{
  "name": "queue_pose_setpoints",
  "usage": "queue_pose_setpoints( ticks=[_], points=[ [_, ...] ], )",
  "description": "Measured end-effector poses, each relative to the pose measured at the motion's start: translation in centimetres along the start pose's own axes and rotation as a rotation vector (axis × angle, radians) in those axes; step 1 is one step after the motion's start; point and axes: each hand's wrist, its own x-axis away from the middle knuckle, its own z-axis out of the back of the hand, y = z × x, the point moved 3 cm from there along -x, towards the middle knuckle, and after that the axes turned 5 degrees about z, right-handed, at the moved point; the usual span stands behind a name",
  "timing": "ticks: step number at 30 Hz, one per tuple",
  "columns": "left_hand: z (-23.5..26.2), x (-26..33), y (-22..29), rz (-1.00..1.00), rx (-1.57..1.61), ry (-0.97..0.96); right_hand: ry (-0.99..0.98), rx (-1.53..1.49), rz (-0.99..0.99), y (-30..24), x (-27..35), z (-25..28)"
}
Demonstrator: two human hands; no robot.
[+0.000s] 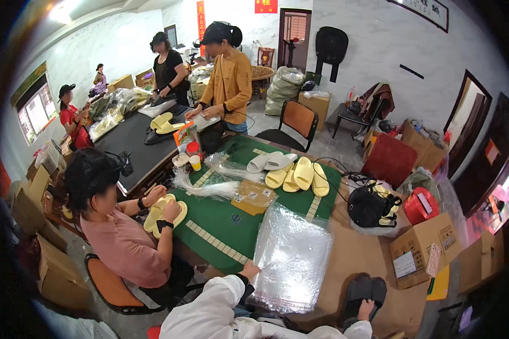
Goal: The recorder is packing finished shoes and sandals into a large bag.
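Observation:
At the left edge of a stack of clear plastic bags [291, 260], my left hand [250, 270] has its fingers closed on the near corner of a bag. My right hand [366, 309] grips a pair of black slippers [372, 288] at the table's front right. The slippers lie together, toes pointing away from me. On the green table mat [220, 226], pale yellow slippers [302, 174] and a grey pair [270, 161] sit at the far side. White strips [206, 183] lie in a bundle near the middle.
A person in pink [124, 237] at my left holds yellow slippers [165, 214]. A cardboard box [424, 248] and a black bag [370, 203] stand at the right. A yellow cup [195, 163] is farther back. Other people work at a black table [133, 141] beyond.

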Motion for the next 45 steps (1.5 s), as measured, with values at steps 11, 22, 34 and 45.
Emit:
queue_pose_setpoints(
  ticks=[11, 22, 34, 45],
  points=[
    [1.1, 7.5, 8.4, -0.635, -0.923, 0.515, -0.015, -0.162, 0.392, -11.1, 11.7, -4.3],
    [-1.3, 11.8, 6.6, -1.142, -1.107, -0.363, -0.218, -0.188, 0.496, -17.7, 17.2, -9.6],
    [-2.4, 9.7, 1.7, -0.917, -1.577, -0.599, -0.367, -0.019, 0.677, -16.5, 19.3, -11.6],
    [-2.1, 7.0, 2.1, -1.037, -1.245, -0.512, -0.582, -0.336, 0.402, -20.0, 21.8, -8.9]
  ],
)
